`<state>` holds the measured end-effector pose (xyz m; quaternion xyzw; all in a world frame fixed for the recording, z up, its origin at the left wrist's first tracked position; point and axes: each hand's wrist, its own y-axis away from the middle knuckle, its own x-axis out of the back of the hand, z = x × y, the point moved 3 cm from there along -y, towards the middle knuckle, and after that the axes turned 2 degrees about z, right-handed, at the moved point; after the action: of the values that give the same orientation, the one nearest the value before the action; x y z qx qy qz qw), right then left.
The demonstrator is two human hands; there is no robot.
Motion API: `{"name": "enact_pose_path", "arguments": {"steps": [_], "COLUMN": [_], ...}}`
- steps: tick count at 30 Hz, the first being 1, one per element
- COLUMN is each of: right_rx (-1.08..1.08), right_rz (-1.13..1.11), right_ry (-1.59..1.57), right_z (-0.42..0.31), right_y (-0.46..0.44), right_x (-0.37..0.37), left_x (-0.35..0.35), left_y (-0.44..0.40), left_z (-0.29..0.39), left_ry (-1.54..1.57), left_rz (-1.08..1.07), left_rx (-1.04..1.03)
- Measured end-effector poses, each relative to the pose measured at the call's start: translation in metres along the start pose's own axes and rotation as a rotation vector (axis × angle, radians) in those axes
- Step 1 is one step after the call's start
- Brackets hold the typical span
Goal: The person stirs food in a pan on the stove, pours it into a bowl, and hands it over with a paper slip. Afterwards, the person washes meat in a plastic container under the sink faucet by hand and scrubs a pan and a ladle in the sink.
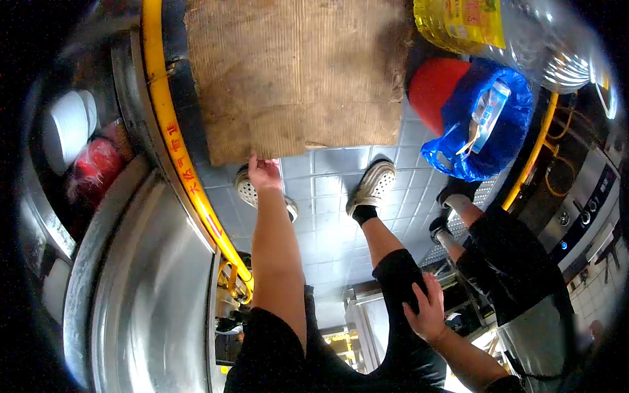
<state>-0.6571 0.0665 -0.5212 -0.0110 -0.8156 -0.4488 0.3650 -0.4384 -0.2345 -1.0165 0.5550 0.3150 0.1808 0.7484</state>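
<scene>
A brown, ribbed sheet of cardboard (pixel 298 72) lies over the floor in front of me, its near edge worn and torn. At that edge, toward the left corner, my left hand (pixel 264 174) pinches the cardboard, with one finger showing on top and the others partly hidden. My right hand (pixel 429 309) rests on my bent knee, fingers spread and holding nothing. My two clogs (pixel 377 185) stand on the tiles just short of the sheet.
A red bin (pixel 434 92) with a blue bag (pixel 488 167) stands right of the cardboard, beside clear plastic bottles (pixel 531 39). Yellow pipes (pixel 183 160) run along both sides. Another person (pixel 517 262) stands close on my right, near a metal appliance (pixel 583 203). Steel equipment (pixel 151 281) is at left.
</scene>
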Motion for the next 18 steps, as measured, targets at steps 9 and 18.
{"name": "enact_pose_path", "arguments": {"steps": [9,18], "right_rx": [0.055,-0.004], "right_rz": [0.034,0.008], "right_ry": [-0.046,-0.042], "right_z": [-0.018,-0.024], "right_y": [-0.001,0.016], "right_x": [0.0,-0.014], "left_x": [-0.116,-0.124], "left_y": [0.166,0.349], "left_z": [0.006,0.046], "left_ry": [-0.639,-1.353], "left_rz": [0.045,0.126], "left_rx": [-0.257,-0.42]}}
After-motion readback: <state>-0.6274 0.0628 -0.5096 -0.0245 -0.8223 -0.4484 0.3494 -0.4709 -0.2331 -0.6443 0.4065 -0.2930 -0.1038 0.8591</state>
